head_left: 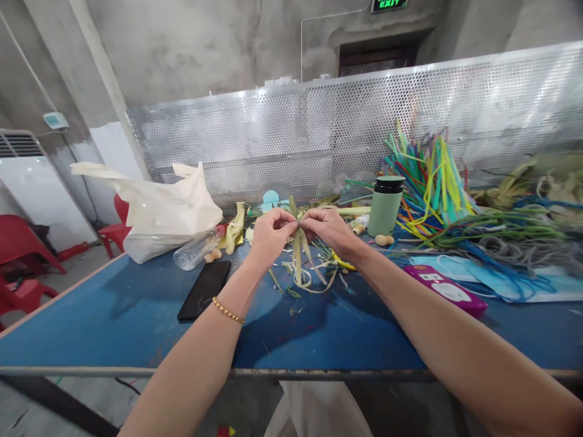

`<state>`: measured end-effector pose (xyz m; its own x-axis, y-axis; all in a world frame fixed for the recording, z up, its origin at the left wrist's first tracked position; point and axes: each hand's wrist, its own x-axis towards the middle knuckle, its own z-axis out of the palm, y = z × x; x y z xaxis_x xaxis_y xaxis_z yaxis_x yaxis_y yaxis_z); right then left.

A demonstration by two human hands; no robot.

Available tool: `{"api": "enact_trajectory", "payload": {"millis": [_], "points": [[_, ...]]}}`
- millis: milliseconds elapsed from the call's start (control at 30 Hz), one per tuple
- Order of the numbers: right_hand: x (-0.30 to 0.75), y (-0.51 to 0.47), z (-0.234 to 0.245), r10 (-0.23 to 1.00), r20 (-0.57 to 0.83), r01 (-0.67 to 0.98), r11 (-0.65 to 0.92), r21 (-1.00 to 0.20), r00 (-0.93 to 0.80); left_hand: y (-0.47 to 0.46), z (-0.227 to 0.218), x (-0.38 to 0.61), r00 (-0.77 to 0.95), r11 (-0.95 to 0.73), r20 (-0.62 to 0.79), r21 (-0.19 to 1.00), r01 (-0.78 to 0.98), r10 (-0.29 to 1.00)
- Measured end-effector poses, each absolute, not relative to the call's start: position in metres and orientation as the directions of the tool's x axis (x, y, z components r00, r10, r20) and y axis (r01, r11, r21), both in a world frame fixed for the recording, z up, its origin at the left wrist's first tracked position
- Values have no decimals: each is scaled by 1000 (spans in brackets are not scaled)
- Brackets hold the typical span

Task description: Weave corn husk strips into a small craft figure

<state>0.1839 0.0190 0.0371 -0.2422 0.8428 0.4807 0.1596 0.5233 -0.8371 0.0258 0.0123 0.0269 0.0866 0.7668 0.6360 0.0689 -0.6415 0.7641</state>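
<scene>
Both hands meet above the middle of the blue table, fingers pinched around a bundle of pale green, leaf-like strips (298,257). My left hand (274,232) grips it from the left, thumb against forefinger. From the right, my right hand (329,227) pinches the same spot, its fingertips almost touching those of the left. Strip ends hang down below the fingers, and a darker green piece sticks up between the hands. Whatever lies right between the fingertips is too small to make out. Scraps and thin fibres (295,292) are scattered underneath.
Left of my hands are a black phone (205,290), a clear plastic bottle (196,250) and a white plastic bag (168,211). To the right stand a green tumbler (386,208), a purple pack (444,290), blue face masks (531,285) and colourful strips (439,180). A perforated metal screen (268,136) rises behind.
</scene>
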Motion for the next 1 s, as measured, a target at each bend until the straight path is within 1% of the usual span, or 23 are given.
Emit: {"api": "enact_trajectory", "payload": {"millis": [100, 200, 267, 333, 433, 700, 1000], "points": [[184, 21, 34, 823, 518, 265, 566, -781, -233, 11, 27, 26, 119, -629, 628, 776, -34, 769], [184, 21, 33, 815, 540, 312, 580, -753, -212, 15, 25, 26, 124, -664, 662, 747, -25, 739], [182, 20, 34, 825, 531, 289, 565, -773, -195, 17, 23, 25, 121, -683, 676, 729, 30, 727], [180, 19, 35, 846, 493, 222, 530, -818, -204, 19, 22, 24, 107, -696, 688, 714, 81, 718], [176, 17, 36, 869, 450, 155, 483, -862, -206, 19, 22, 25, 79, -694, 690, 712, 110, 720], [169, 13, 40, 872, 486, 198, 488, -850, -61, 8, 29, 29, 12, -655, 658, 747, 116, 753], [172, 15, 38, 879, 474, 209, 473, -856, -51, 5, 28, 29, 3, -674, 687, 712, 197, 726]]}}
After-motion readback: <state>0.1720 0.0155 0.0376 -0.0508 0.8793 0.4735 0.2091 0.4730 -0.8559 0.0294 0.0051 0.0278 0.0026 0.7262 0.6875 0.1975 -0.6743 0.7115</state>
